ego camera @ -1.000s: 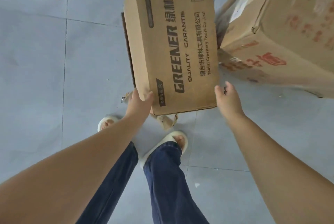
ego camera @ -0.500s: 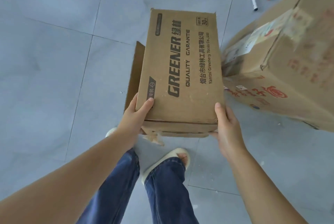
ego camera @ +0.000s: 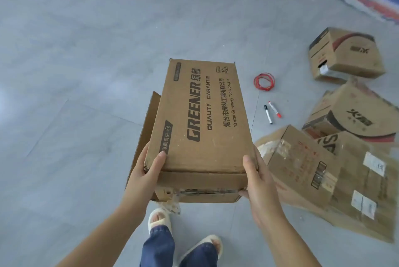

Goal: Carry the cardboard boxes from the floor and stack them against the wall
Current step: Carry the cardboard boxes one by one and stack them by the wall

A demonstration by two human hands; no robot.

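Currently the GREENER box [ego camera: 203, 120] is held clear of the grey tiled floor [ego camera: 75, 51], printed face up, long axis pointing away from the body. The left hand [ego camera: 143, 175] is clamped on its near left corner, thumb laid on the top face. The right hand [ego camera: 258, 177] is clamped on the near right corner, thumb on top, fingers wrapped underneath. A loose flap [ego camera: 149, 124] is seen hanging on the left side. Other cardboard boxes [ego camera: 323, 171] are noted on the floor to the right, two markers [ego camera: 271, 112] and a red cord coil [ego camera: 263, 81] beyond.
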